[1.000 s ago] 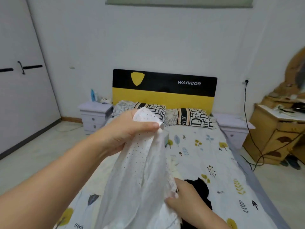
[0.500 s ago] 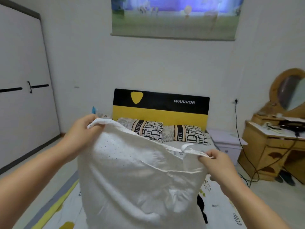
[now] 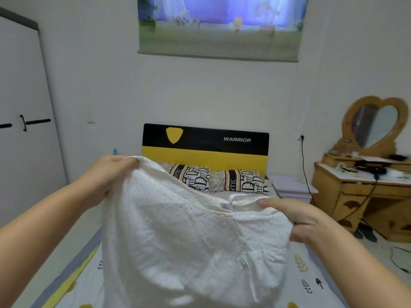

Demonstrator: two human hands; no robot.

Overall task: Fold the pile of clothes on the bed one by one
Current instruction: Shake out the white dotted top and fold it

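A white garment with small black dots (image 3: 191, 238) hangs spread out in front of me above the bed (image 3: 311, 276). My left hand (image 3: 109, 172) grips its upper left corner, held higher. My right hand (image 3: 295, 218) grips the upper right edge, lower and nearer the pillows. The cloth sags between both hands and hides most of the bed, including the rest of the clothes pile.
Two lettered pillows (image 3: 242, 180) lie at a black and yellow headboard (image 3: 204, 147). A white nightstand (image 3: 291, 187) stands right of the bed, then a wooden dresser (image 3: 360, 196) with a heart mirror. A white wardrobe (image 3: 24, 121) is on the left.
The bunched garment has been pulled open wide between my hands. My right hand rose from the bed to the garment's right edge, and my view tilted upward.
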